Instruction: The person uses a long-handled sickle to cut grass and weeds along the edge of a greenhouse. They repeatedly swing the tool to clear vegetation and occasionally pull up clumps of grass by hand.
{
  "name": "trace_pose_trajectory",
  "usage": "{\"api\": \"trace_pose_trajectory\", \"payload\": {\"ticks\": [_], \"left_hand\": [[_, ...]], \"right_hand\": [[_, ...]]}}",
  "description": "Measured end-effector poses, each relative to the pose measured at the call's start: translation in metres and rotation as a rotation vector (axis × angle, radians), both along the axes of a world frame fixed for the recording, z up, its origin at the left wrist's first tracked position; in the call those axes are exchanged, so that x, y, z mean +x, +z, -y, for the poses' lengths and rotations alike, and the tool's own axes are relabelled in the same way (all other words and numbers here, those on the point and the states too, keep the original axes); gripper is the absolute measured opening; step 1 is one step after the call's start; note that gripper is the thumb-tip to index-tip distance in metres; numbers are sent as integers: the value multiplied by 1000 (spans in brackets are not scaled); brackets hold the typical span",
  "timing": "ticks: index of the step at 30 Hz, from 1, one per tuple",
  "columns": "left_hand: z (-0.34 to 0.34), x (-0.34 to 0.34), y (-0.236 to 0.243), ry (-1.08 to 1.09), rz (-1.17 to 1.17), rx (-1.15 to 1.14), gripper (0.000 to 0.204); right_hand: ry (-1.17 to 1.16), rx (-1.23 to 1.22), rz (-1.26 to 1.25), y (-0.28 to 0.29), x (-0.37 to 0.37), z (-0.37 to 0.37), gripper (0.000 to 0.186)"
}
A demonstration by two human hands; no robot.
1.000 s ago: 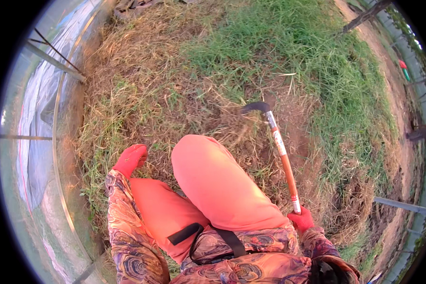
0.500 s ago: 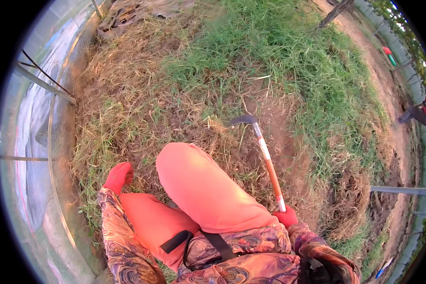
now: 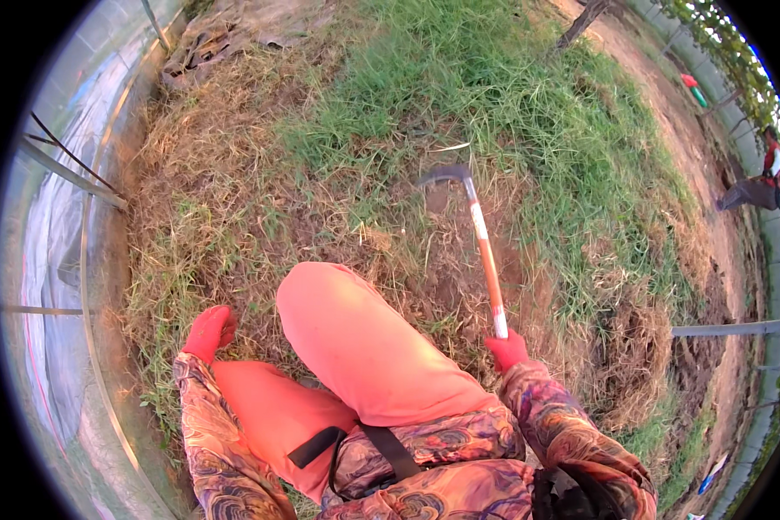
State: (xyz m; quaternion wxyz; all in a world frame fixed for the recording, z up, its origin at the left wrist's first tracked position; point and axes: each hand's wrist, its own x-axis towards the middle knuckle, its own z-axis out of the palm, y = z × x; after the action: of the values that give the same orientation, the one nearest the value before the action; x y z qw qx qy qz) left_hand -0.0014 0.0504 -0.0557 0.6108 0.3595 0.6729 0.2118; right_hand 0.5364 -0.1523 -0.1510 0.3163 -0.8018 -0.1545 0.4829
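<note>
My right hand (image 3: 507,350), in a red glove, is closed round the lower end of a sickle (image 3: 486,264) with an orange and white handle. Its dark curved blade (image 3: 447,173) points left, at the edge of the green grass (image 3: 494,78) over a patch of bare soil. At the left, my left hand (image 3: 211,334), also gloved in red, is curled into a fist beside my bent left leg. I see nothing in it. Dry cut grass (image 3: 225,191) and some green tufts lie in front of it.
Plastic sheeting (image 3: 56,243) with metal poles runs along the left. At the far right a person (image 3: 758,184) is on a dirt path near a red and green object (image 3: 693,90). A trunk (image 3: 583,23) stands at the top, and a grey pole (image 3: 732,328) juts in from the right.
My right hand has moved forward and slightly left, carrying the sickle farther out toward the green grass. The left hand stays curled in nearly the same place.
</note>
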Motion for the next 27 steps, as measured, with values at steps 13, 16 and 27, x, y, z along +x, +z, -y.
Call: {"api": "trace_pose_trajectory", "payload": {"ticks": [13,16,27], "left_hand": [[-9,8,-11,25,-66,2,42],[-8,11,-2,41,-66,6,38],[-6,2,-11,10,-71,-67,30]], "right_hand": [[41,269,129,10,-4,-100,27],[106,248,333,7,-6,-178,34],[-22,79,-53,-9,-44,-17,24]]}}
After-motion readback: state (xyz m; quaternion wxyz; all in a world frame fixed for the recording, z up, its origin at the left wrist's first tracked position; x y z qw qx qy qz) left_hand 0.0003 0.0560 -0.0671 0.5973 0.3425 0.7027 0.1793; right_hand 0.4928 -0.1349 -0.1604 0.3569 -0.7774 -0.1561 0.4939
